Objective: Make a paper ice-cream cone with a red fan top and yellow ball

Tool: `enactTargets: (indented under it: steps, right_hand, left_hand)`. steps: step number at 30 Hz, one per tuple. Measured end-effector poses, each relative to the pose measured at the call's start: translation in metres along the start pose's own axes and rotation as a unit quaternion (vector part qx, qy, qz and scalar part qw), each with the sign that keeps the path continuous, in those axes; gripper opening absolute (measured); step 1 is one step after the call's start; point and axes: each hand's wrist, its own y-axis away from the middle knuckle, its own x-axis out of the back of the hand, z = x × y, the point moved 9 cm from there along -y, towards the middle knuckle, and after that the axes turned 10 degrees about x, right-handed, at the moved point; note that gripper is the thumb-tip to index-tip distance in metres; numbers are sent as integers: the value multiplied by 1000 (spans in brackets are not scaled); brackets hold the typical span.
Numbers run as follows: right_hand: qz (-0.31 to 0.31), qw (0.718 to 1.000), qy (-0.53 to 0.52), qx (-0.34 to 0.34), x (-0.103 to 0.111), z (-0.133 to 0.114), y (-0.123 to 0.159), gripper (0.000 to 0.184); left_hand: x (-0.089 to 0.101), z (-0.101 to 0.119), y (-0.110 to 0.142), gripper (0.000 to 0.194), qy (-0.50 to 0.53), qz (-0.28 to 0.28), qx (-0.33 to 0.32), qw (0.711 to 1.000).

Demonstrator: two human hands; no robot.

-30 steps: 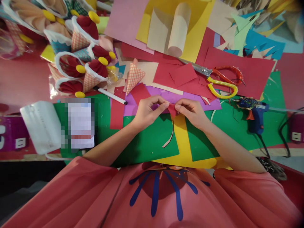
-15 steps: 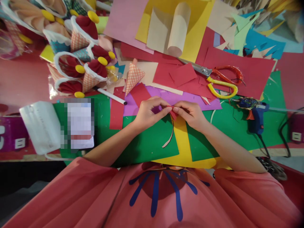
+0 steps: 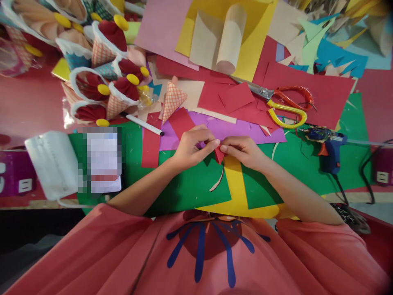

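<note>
A small piece of red craft foam (image 3: 219, 155) hangs between my fingertips over the green sheet (image 3: 193, 176). My left hand (image 3: 198, 144) pinches it from the left, thumb against forefinger. My right hand (image 3: 242, 150) grips its right side between thumb and forefinger. Most of the piece's upper part is hidden by the fingers. Just below it a thin pale strip (image 3: 218, 182) lies curved on the green sheet. A purple sheet (image 3: 245, 129) spreads behind my hands, with a red strip (image 3: 150, 143) on its left.
Scissors (image 3: 273, 98) with red and yellow handles lie behind my right hand. A blue glue gun (image 3: 331, 151) is farther right, its cord trailing down. A checkered cone (image 3: 172, 100), a white marker (image 3: 144, 125), a phone (image 3: 104, 164) and several trimmed fabric cones (image 3: 123, 96) are to the left.
The red piece has been turned and bent between my fingertips, its lower end now pointing down. My right fingers have shifted slightly lower and left; my left hand stays nearly in place.
</note>
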Motion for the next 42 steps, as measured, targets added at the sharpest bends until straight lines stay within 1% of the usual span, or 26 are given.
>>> enactTargets:
  steps: [3,6,9,15,18,21,23,25,27,28,30,31,32,33,34,36,38,42]
  right_hand:
    - [-19,1000,-16,1,-4,-1,1,46]
    - [-30,999,-30,2,-6,-2,3,45]
    - [-25,999,-24,-9,-6,-1,3,44]
    - [-10,999,-31,-25,-5,-1,2,43]
    - [-10,999,-37,-35,-5,-1,3,46]
    - [-4,999,-41,-34,-4,-1,3,47]
    - [16,998,-53,-29,1,0,3,46]
    - [52,995,-75,-27,8,4,2,45]
    - [95,990,-98,-31,16,10,1,44]
    - [119,987,-108,-34,21,13,1,44]
    - [159,979,-121,-39,28,19,2,45]
    - [174,976,-126,-40,31,21,3,45]
    - [185,973,-131,-40,32,23,3,45]
    - [194,970,-138,-40,33,24,3,45]
    - [200,968,-148,-39,33,25,3,45]
    - [217,960,-174,-39,33,28,4,45]
    - [234,951,-196,-46,35,31,5,45]
    - [249,942,-218,-61,38,35,7,44]
  left_hand:
    - [-2,3,0,41,-33,-7,-14,999]
    - [-3,9,0,43,-33,-7,-44,998]
    - [-4,11,1,43,-27,-10,-52,998]
    - [-5,13,1,45,-53,-7,-56,997]
    - [-5,11,0,46,-38,-11,-40,998]
    - [-7,5,-1,48,-29,-21,1,999]
    - [-7,3,-3,51,-30,-29,33,999]
    - [-4,3,-6,51,-28,-33,51,998]
    - [9,5,-10,47,-38,-9,50,998]
    - [21,5,-12,43,-53,19,45,997]
    - [55,2,-15,27,-106,108,35,988]
    - [75,-2,-15,18,-133,168,31,976]
    - [93,-10,-15,14,-163,217,45,961]
    - [105,-20,-15,15,-187,240,58,951]
    - [113,-32,-17,15,-207,240,78,945]
    - [118,-54,-21,15,-229,212,105,944]
    - [119,-69,-22,9,-246,210,115,939]
    - [110,-73,-21,15,-231,220,69,945]
